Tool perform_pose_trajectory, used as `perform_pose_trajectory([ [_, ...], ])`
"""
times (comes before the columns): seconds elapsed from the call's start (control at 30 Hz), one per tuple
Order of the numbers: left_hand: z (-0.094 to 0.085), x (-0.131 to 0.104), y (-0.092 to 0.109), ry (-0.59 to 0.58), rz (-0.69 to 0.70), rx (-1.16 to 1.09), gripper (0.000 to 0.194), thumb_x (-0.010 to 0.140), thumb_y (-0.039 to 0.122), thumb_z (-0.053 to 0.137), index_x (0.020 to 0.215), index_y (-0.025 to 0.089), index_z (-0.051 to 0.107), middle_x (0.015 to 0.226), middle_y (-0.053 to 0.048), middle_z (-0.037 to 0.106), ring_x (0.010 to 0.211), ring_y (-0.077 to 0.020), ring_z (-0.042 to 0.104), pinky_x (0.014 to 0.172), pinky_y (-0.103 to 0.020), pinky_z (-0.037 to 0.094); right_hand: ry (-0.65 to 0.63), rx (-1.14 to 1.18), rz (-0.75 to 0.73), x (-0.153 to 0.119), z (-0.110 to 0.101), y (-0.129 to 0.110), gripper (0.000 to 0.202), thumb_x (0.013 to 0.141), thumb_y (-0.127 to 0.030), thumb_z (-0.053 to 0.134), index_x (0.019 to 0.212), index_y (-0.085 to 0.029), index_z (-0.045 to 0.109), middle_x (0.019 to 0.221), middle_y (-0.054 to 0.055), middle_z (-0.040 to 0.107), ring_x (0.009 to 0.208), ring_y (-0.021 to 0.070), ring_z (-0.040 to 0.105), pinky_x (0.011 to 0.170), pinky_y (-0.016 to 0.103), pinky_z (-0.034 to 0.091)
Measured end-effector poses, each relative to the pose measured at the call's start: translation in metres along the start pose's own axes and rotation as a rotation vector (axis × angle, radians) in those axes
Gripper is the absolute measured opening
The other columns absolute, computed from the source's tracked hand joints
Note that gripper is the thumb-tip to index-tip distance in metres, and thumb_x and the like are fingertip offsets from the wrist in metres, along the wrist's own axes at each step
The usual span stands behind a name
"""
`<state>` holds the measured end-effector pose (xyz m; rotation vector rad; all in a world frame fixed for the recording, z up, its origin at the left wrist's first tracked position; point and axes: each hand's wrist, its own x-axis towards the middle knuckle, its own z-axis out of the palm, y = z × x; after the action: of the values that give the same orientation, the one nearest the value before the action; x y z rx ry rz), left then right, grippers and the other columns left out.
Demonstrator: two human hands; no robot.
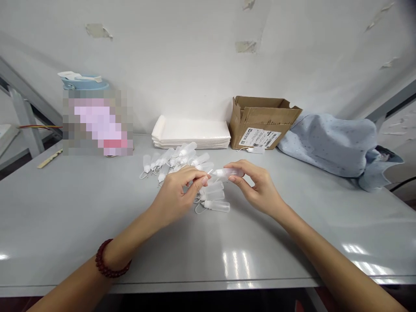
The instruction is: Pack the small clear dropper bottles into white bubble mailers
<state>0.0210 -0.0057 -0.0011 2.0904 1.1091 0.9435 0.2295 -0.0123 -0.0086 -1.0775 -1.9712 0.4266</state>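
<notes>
My right hand (255,184) grips a small translucent squeeze bottle (229,173) by its body, thumb below and fingers above. The bottle lies level in the air, its white neck and narrow tip pointing left. At that tip, my left hand (182,186) has thumb and forefinger pinched together on the bottle's small white cap, mostly hidden by the fingertips. Beneath and behind the hands lies a loose heap of similar squeeze bottles (186,149), several showing thin looped cap straps. One bottle (217,206) rests on its side at the heap's near edge.
A stack of white folded sheets (191,136) stands against the wall. Right of it is an open cardboard box (264,119), with a single bottle (256,150) before it. Blue cloth (328,143) lies at right. A blue container (86,82) stands far left behind a blurred patch.
</notes>
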Motion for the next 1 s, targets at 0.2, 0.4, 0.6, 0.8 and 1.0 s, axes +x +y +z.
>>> perform_pose_trajectory([
  [0.2, -0.001, 0.000, 0.000, -0.005, -0.020, -0.013, 0.022, 0.088, 0.025, 0.046, 0.086, 0.019, 0.066, 0.078, -0.002, 0.065, 0.078, -0.0158, 0.057, 0.067, -0.026, 0.045, -0.011, 0.005, -0.013, -0.001, -0.001, -0.003, 0.016, 0.090, -0.026, 0.049, 0.101, -0.021, 0.060, 0.085, 0.004, 0.062, 0.076, 0.0167, 0.055, 0.070, 0.030, 0.044],
  [0.4, -0.003, 0.000, 0.001, 0.009, -0.005, -0.041, 0.020, 0.088, 0.025, 0.047, 0.085, 0.019, 0.066, 0.078, -0.002, 0.064, 0.078, -0.0156, 0.057, 0.065, -0.025, 0.045, -0.003, 0.000, -0.013, 0.000, -0.003, -0.005, 0.016, 0.090, -0.026, 0.049, 0.100, -0.020, 0.060, 0.083, 0.004, 0.061, 0.074, 0.0159, 0.054, 0.068, 0.030, 0.044],
  [0.6, -0.003, -0.001, 0.001, 0.009, 0.032, -0.024, 0.019, 0.088, 0.023, 0.048, 0.083, 0.019, 0.066, 0.076, -0.001, 0.064, 0.076, -0.0146, 0.056, 0.066, -0.025, 0.044, 0.000, 0.024, -0.021, -0.001, -0.003, -0.007, 0.015, 0.089, -0.021, 0.051, 0.100, -0.019, 0.060, 0.083, 0.003, 0.061, 0.074, 0.0149, 0.053, 0.068, 0.029, 0.043],
  [0.8, -0.002, -0.001, 0.000, 0.007, 0.049, -0.030, 0.018, 0.088, 0.023, 0.050, 0.083, 0.020, 0.067, 0.076, 0.000, 0.064, 0.077, -0.0145, 0.056, 0.068, -0.026, 0.044, -0.010, 0.034, 0.004, -0.001, -0.003, -0.008, 0.015, 0.088, -0.020, 0.052, 0.099, -0.018, 0.061, 0.082, 0.003, 0.061, 0.072, 0.0142, 0.053, 0.067, 0.028, 0.043],
  [1.0, -0.002, -0.004, 0.000, 0.019, 0.125, -0.007, 0.018, 0.088, 0.020, 0.049, 0.082, 0.018, 0.066, 0.074, -0.001, 0.064, 0.074, -0.0141, 0.055, 0.069, -0.027, 0.044, -0.017, 0.019, 0.018, -0.002, -0.005, -0.012, 0.015, 0.088, -0.021, 0.052, 0.098, -0.018, 0.063, 0.079, 0.002, 0.062, 0.068, 0.0131, 0.052, 0.060, 0.026, 0.041],
])
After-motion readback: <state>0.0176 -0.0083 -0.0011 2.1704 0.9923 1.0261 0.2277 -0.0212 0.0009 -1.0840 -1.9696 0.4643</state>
